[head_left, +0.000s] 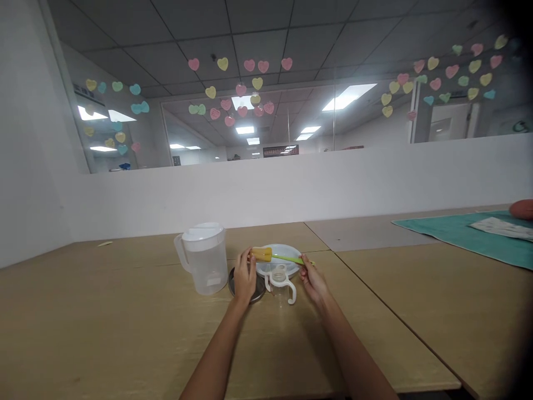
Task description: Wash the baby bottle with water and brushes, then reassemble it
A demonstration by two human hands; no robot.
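Note:
A bottle brush (261, 254) with a yellow sponge head and a thin green handle lies level between my hands, above a white plate (287, 250). The fingers of my left hand (245, 276) are closed on its sponge end. My right hand (312, 279) pinches the far end of the green handle. Just below the brush stands a clear baby bottle (278, 276) with a white two-handled ring, uncapped at the top. Part of a dark round dish (259, 290) shows beneath my left hand, which hides the rest of it.
Left of my hands stands a translucent pitcher (208, 261) holding clear liquid. A teal cloth (458, 230) with a pale patterned cloth (503, 226) and a reddish object (522, 209) lies at the far right. A low white wall (250, 191) with glass above borders the wooden table (125, 328).

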